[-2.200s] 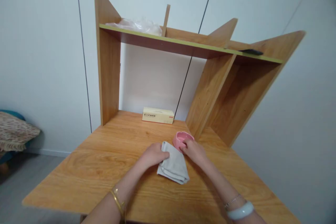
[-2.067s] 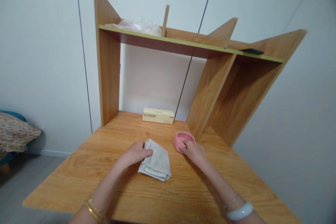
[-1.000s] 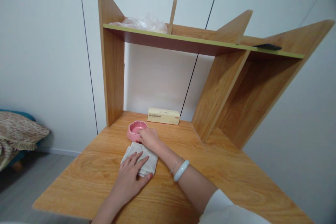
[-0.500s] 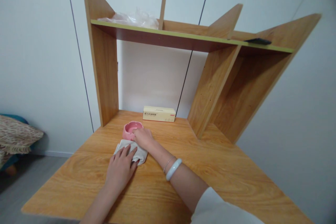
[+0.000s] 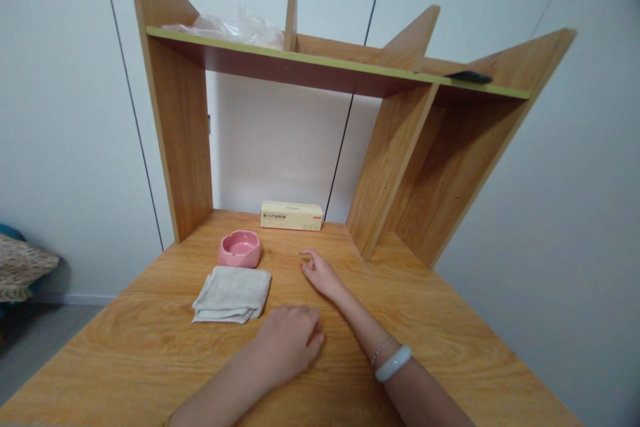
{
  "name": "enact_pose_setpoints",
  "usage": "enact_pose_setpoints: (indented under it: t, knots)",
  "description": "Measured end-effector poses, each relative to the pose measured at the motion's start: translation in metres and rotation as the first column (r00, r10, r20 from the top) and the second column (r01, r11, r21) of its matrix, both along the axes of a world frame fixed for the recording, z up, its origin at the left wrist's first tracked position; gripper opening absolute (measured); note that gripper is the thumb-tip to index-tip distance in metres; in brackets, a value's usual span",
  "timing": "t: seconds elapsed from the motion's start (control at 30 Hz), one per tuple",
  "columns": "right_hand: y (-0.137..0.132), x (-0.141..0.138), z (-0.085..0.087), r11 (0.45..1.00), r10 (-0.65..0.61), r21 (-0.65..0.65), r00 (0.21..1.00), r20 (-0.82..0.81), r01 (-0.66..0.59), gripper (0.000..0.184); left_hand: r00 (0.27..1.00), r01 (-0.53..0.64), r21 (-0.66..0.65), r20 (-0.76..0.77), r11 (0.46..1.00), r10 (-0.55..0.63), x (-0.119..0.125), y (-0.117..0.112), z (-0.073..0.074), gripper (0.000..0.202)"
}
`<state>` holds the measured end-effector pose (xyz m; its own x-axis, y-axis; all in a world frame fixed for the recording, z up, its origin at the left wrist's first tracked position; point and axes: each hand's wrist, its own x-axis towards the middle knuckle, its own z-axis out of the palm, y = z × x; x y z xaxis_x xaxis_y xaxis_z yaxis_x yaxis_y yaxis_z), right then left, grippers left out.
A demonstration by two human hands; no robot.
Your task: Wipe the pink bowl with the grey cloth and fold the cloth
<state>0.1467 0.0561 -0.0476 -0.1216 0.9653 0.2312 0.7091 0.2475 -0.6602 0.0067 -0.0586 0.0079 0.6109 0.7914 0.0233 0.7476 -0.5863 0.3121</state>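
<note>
Bowl (image 5: 240, 252) and cloth (image 5: 233, 293) just got released, so they're sitting free; right hand (image 5: 320, 273) loosely open, left hand (image 5: 291, 341) (palm hidden) can't tell.

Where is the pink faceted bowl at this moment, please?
In the head view, the pink faceted bowl stands left of centre on the wooden desk, just behind the folded light-grey cloth.

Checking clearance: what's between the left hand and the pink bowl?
Head view, from pink bowl to left hand: folded grey cloth, then wooden tabletop.
</note>
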Motion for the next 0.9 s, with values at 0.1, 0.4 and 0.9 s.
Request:
enact_pose_setpoints:
  t: [0.1,0.4,0.9]
  knots:
    - [0.004,0.013,-0.008,0.998,-0.025,-0.065,0.991,-0.129,0.017,0.027,0.991,0.089,0.041,-0.107,0.995,-0.084,0.033,0.020,-0.004,0.031]
    - [0.004,0.019,-0.018,0.996,-0.008,-0.084,0.977,-0.213,-0.010,0.025,0.978,0.207,0.096,-0.050,0.974,-0.203,0.051,0.063,-0.047,0.028]
    - [-0.003,0.017,-0.018,0.997,-0.002,-0.080,0.982,-0.188,-0.013,0.026,0.972,0.228,0.097,0.040,0.969,-0.233,0.046,0.065,-0.058,0.023]
